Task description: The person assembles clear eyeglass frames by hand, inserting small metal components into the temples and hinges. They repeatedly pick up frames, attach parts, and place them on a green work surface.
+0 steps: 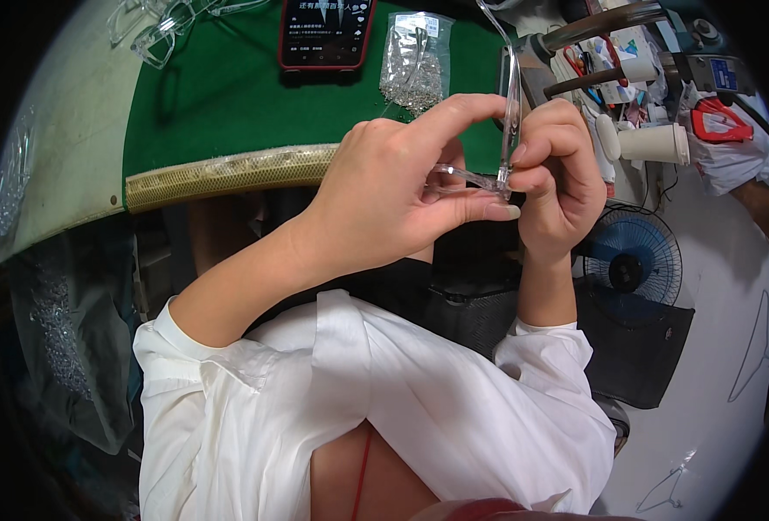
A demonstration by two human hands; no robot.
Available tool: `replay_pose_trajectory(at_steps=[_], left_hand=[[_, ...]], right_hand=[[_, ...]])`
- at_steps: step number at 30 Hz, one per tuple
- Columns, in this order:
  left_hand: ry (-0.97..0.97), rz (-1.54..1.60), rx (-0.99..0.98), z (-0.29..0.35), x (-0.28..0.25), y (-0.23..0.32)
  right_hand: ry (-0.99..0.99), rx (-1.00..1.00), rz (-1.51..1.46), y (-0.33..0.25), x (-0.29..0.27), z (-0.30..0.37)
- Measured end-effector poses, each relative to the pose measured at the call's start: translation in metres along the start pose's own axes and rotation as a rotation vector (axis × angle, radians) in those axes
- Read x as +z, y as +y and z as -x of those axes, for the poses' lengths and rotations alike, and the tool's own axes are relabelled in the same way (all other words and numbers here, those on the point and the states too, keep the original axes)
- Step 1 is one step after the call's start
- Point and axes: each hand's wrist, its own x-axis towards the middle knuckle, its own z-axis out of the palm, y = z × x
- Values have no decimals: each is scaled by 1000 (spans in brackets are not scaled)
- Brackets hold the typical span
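Just past the table's near edge, both hands hold a clear plastic eyeglass frame. My left hand comes in from the left, with its thumb and fingers closed around the front of the frame. At the hinge corner, my right hand pinches with thumb and curled fingers. One temple arm points up and away between the hands. Most of the frame's front is hidden by my left fingers. Whether a small part sits in the right pinch cannot be made out. Beyond the hands lies a clear bag with many tiny metal pieces, some spilled at its mouth.
A green mat covers the table, bordered by a gold perforated strip. A phone and more clear frames lie at the back. To the right are a paper cup, a plastic bag and a fan.
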Motion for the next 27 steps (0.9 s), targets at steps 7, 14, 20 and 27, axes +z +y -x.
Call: replay_pose_trajectory(at_steps=[7, 14, 20, 27], left_hand=[[-2, 129, -42, 1, -6, 3], [-9, 183, 84, 12, -37, 3], [-7, 204, 88, 14, -35, 0], [-2, 177, 79, 12, -28, 1]], right_hand=[[116, 4, -180, 12, -2, 5], [-127, 460, 279, 71, -2, 36], [-172, 423, 379, 73, 7, 30], [-211, 261, 538, 72, 13, 29]])
